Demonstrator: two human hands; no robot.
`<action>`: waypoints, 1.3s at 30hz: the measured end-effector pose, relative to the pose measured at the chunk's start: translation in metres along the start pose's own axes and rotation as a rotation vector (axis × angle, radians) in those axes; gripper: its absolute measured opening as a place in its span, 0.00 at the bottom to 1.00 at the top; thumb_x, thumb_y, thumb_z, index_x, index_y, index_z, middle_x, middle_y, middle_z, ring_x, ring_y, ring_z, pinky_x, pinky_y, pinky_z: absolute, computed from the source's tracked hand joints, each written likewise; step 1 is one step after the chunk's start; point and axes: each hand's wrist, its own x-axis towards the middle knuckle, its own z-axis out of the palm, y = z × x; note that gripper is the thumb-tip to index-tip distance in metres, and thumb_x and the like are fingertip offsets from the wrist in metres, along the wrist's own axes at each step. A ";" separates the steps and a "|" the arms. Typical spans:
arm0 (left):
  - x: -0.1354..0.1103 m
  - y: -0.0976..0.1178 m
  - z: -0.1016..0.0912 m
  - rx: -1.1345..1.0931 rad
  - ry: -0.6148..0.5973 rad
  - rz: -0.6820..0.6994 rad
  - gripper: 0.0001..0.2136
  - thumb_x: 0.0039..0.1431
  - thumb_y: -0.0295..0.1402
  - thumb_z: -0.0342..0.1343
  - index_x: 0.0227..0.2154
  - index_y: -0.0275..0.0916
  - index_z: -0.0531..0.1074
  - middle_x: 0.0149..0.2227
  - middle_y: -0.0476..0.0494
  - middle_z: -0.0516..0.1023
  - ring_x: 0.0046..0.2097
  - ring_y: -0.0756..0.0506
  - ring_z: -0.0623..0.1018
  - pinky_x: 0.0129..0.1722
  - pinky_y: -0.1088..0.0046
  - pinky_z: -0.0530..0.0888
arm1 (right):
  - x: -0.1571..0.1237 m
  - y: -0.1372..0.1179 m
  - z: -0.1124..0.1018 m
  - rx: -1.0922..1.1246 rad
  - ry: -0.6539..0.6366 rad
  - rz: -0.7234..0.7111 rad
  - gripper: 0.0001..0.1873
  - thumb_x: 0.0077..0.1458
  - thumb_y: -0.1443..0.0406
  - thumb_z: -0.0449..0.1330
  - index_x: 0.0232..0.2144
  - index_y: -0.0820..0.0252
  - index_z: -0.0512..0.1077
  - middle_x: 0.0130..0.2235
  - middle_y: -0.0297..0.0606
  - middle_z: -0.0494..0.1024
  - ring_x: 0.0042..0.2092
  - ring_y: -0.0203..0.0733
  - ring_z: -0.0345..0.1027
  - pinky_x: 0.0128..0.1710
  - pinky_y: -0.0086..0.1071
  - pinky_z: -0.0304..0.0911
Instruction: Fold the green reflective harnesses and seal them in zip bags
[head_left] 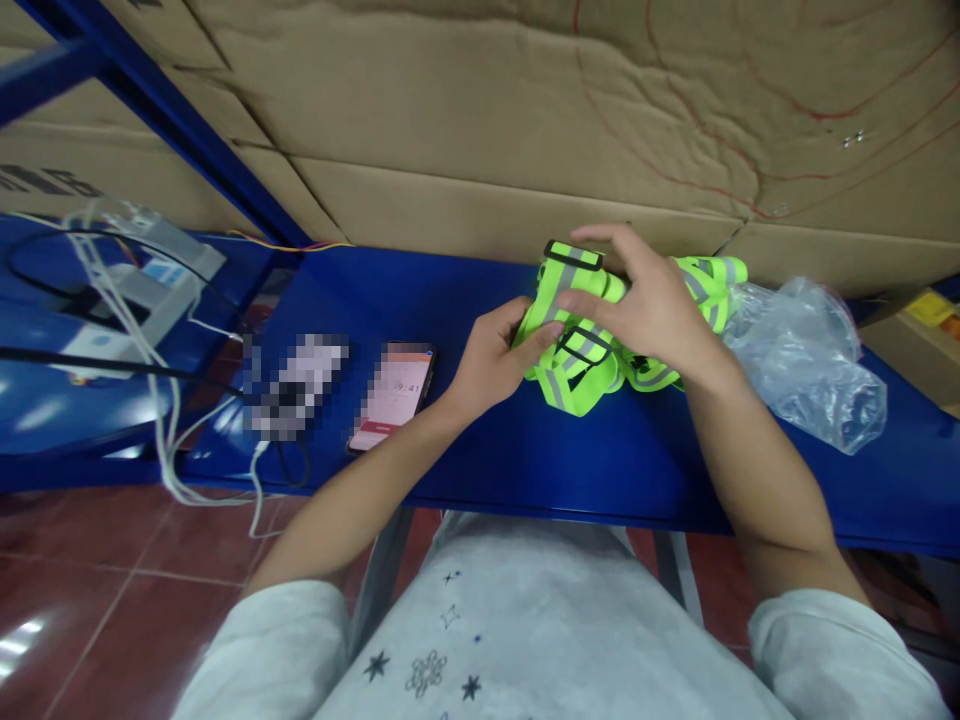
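Note:
A bundle of neon yellow-green reflective straps (574,390) with grey stripes and black buckles, looking like a reflective safety vest, lies folded on the blue shelf (465,475). My left hand (499,360) grips its left side, thumb on top and fingers behind. Over the upper middle of the bundle, my right hand (637,295) holds the strap between thumb and fingers, its index finger stretched out near a black buckle (574,254). More of the strapping spreads out to the right, behind my right hand. Some fingertips of both hands are hidden by the straps.
A clear plastic bag (814,370) lies crumpled right of the straps. A phone (396,390) with a lit screen and a blurred-out object (300,390) are on the left. White cables (169,440) hang over the shelf's edge. Cardboard (480,110) stands behind.

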 end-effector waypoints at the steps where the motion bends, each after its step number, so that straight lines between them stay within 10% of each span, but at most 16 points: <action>1: -0.001 0.003 -0.001 -0.002 -0.015 0.019 0.18 0.61 0.49 0.64 0.29 0.39 0.72 0.25 0.51 0.67 0.28 0.52 0.64 0.27 0.73 0.62 | 0.000 -0.001 -0.001 0.034 0.006 0.007 0.34 0.58 0.42 0.64 0.59 0.52 0.70 0.59 0.41 0.77 0.55 0.54 0.75 0.56 0.47 0.70; 14: 0.005 0.001 -0.009 -0.204 -0.260 -0.166 0.17 0.58 0.46 0.67 0.39 0.37 0.76 0.35 0.46 0.78 0.36 0.47 0.77 0.37 0.72 0.74 | 0.000 -0.001 -0.001 0.031 0.009 -0.001 0.30 0.60 0.44 0.62 0.58 0.51 0.75 0.56 0.40 0.80 0.57 0.56 0.74 0.59 0.50 0.69; 25: 0.002 -0.014 0.001 -0.177 -0.149 -0.130 0.45 0.39 0.38 0.80 0.58 0.45 0.60 0.58 0.38 0.72 0.59 0.38 0.75 0.55 0.58 0.77 | -0.004 -0.014 -0.005 0.009 0.013 -0.051 0.29 0.62 0.46 0.61 0.59 0.50 0.74 0.58 0.39 0.79 0.59 0.58 0.74 0.59 0.50 0.68; 29: 0.001 -0.006 0.003 -0.238 -0.346 -0.219 0.36 0.48 0.40 0.75 0.58 0.41 0.66 0.54 0.35 0.78 0.56 0.35 0.79 0.54 0.55 0.78 | -0.006 -0.017 -0.007 0.012 -0.038 -0.043 0.29 0.62 0.45 0.61 0.59 0.50 0.74 0.58 0.38 0.79 0.60 0.58 0.73 0.58 0.50 0.69; 39: 0.001 -0.002 -0.008 -0.158 -0.342 -0.147 0.34 0.49 0.41 0.75 0.58 0.41 0.71 0.53 0.39 0.81 0.56 0.36 0.80 0.55 0.57 0.79 | -0.009 -0.025 -0.016 0.061 -0.051 -0.119 0.26 0.61 0.48 0.64 0.58 0.48 0.75 0.58 0.33 0.80 0.58 0.53 0.74 0.62 0.47 0.68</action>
